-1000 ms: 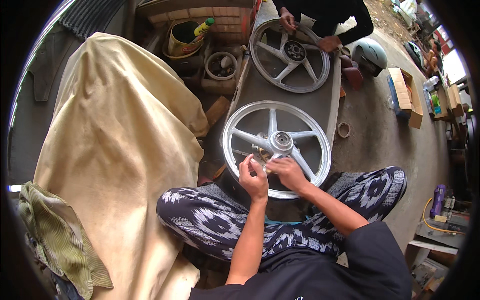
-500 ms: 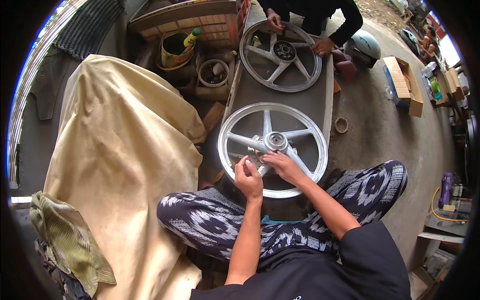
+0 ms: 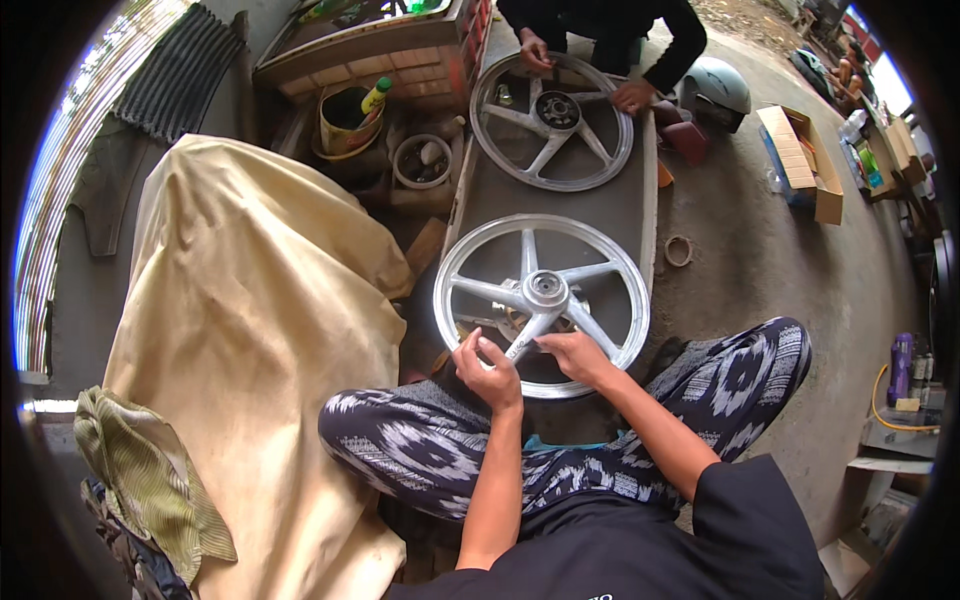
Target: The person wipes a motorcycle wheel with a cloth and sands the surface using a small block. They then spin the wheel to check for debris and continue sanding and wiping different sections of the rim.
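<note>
A silver five-spoke alloy wheel lies flat before me, its hub facing up. My right hand is at the spoke nearest me, fingers bent and pinched at its side; anything small between them is hidden. On the other side of that spoke, my left hand is curled over the near-left rim, thumb and fingers bent together. What it may hold cannot be made out. Through the spokes, some metal parts show beneath the wheel.
Across from me, a person in black has both hands at a second alloy wheel on the same grey bench. Left stands a tan cloth cover; behind it are a bucket and a white tub. A helmet and cardboard box lie right.
Both my hands have drawn slightly toward me; the right has slid from beside the hub down along the near spoke, uncovering more of it. The other person's hand has shifted over the far wheel.
</note>
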The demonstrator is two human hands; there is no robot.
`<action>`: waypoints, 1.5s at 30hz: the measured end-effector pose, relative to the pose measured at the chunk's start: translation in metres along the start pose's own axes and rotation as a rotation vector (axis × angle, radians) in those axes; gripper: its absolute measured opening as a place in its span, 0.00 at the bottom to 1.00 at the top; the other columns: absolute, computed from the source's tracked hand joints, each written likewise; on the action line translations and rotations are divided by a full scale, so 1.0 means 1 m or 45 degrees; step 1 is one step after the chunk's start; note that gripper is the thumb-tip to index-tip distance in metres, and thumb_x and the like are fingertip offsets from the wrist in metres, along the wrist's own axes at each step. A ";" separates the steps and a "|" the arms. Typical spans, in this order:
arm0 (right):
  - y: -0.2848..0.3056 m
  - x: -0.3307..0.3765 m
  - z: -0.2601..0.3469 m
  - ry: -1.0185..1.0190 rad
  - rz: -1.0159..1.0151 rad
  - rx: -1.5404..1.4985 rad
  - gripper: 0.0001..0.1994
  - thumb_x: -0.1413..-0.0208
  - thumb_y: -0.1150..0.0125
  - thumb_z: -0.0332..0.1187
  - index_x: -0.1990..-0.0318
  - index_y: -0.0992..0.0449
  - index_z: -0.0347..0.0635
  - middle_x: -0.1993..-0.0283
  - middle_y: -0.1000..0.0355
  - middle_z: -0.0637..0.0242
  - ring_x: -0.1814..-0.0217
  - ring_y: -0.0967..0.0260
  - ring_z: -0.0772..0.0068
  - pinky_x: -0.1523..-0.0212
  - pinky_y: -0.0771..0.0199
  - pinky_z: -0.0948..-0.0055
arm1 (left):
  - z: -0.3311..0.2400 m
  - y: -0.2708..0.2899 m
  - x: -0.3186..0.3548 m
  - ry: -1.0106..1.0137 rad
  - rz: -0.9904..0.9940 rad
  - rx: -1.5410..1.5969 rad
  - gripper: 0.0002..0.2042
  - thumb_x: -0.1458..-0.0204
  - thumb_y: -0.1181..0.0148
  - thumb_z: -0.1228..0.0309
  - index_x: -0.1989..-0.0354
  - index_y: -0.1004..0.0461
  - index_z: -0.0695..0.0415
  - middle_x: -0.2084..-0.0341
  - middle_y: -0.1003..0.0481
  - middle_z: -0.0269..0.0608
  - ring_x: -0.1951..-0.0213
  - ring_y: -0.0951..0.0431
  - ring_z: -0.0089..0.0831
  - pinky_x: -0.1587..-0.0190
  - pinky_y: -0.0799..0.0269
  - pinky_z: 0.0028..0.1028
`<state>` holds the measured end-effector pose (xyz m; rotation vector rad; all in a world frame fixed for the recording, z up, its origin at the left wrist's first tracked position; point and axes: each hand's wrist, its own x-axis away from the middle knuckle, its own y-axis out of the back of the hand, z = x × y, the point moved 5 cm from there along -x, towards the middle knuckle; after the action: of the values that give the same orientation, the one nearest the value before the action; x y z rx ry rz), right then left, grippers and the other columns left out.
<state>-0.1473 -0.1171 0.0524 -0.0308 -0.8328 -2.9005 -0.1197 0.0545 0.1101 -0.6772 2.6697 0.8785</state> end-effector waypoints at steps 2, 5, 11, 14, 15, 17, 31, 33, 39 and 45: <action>0.003 0.010 0.000 -0.029 0.047 0.014 0.11 0.42 0.45 0.28 0.54 0.20 0.41 0.59 0.21 0.52 0.56 0.23 0.49 0.54 0.23 0.57 | 0.011 -0.005 0.010 0.021 0.081 -0.023 0.09 0.42 0.47 0.71 0.59 0.23 0.60 0.64 0.23 0.44 0.60 0.24 0.42 0.55 0.32 0.40; -0.008 0.030 0.014 -0.122 0.271 -0.028 0.11 0.45 0.44 0.30 0.56 0.21 0.40 0.58 0.22 0.52 0.55 0.24 0.46 0.53 0.24 0.55 | 0.014 -0.011 0.014 0.049 0.170 -0.060 0.08 0.43 0.46 0.71 0.60 0.23 0.60 0.65 0.23 0.42 0.62 0.23 0.40 0.57 0.33 0.39; 0.003 0.067 0.032 -0.042 0.074 -0.159 0.13 0.45 0.44 0.28 0.53 0.20 0.41 0.55 0.21 0.56 0.51 0.24 0.52 0.50 0.25 0.60 | 0.005 -0.012 0.012 -0.019 0.121 -0.067 0.08 0.44 0.46 0.71 0.62 0.22 0.60 0.68 0.23 0.41 0.66 0.23 0.40 0.61 0.33 0.39; 0.026 0.074 0.033 -0.070 0.111 -0.008 0.10 0.44 0.43 0.29 0.56 0.19 0.42 0.57 0.21 0.59 0.54 0.24 0.55 0.53 0.24 0.62 | 0.007 -0.010 0.009 -0.014 0.128 -0.087 0.08 0.44 0.46 0.71 0.63 0.22 0.60 0.68 0.23 0.41 0.65 0.23 0.42 0.60 0.33 0.40; 0.030 0.078 0.029 -0.091 0.136 0.022 0.10 0.44 0.43 0.29 0.57 0.19 0.42 0.57 0.21 0.60 0.54 0.24 0.56 0.53 0.24 0.62 | 0.006 -0.011 0.010 -0.006 0.126 -0.103 0.08 0.44 0.46 0.71 0.63 0.22 0.60 0.68 0.23 0.41 0.65 0.23 0.43 0.60 0.33 0.40; 0.028 0.075 0.031 -0.029 0.101 0.016 0.09 0.46 0.42 0.27 0.59 0.19 0.41 0.59 0.22 0.61 0.56 0.25 0.56 0.55 0.24 0.62 | 0.003 -0.013 0.010 -0.006 0.127 -0.105 0.08 0.44 0.46 0.71 0.62 0.22 0.60 0.68 0.23 0.40 0.65 0.23 0.42 0.60 0.34 0.41; 0.090 0.088 -0.018 -0.082 -0.035 0.434 0.06 0.52 0.41 0.26 0.68 0.19 0.41 0.65 0.25 0.62 0.59 0.26 0.55 0.57 0.26 0.60 | 0.010 -0.017 0.011 0.091 0.210 -0.180 0.09 0.44 0.47 0.69 0.61 0.22 0.57 0.66 0.23 0.36 0.64 0.23 0.37 0.56 0.36 0.39; 0.086 0.088 -0.010 -0.062 -0.035 0.389 0.05 0.52 0.41 0.26 0.68 0.19 0.40 0.66 0.25 0.62 0.59 0.26 0.55 0.57 0.26 0.60 | 0.010 -0.017 0.011 0.089 0.217 -0.194 0.09 0.44 0.46 0.69 0.61 0.22 0.56 0.66 0.23 0.35 0.65 0.23 0.35 0.56 0.36 0.38; 0.058 0.086 0.016 0.078 0.024 0.141 0.07 0.49 0.41 0.27 0.63 0.19 0.39 0.63 0.24 0.62 0.59 0.26 0.56 0.58 0.27 0.60 | 0.011 -0.024 0.011 0.107 0.382 -0.343 0.09 0.44 0.46 0.67 0.60 0.21 0.55 0.65 0.23 0.35 0.64 0.22 0.34 0.55 0.37 0.37; 0.065 0.091 0.014 -0.026 0.013 0.298 0.07 0.46 0.39 0.32 0.62 0.19 0.43 0.62 0.24 0.67 0.57 0.26 0.60 0.51 0.31 0.61 | 0.008 -0.028 0.008 0.257 1.012 -0.190 0.16 0.40 0.48 0.62 0.49 0.25 0.57 0.60 0.23 0.45 0.58 0.22 0.42 0.50 0.35 0.43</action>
<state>-0.2294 -0.1746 0.1032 -0.0428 -1.1651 -2.7771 -0.1121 0.0368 0.0873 0.3462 3.1017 1.2427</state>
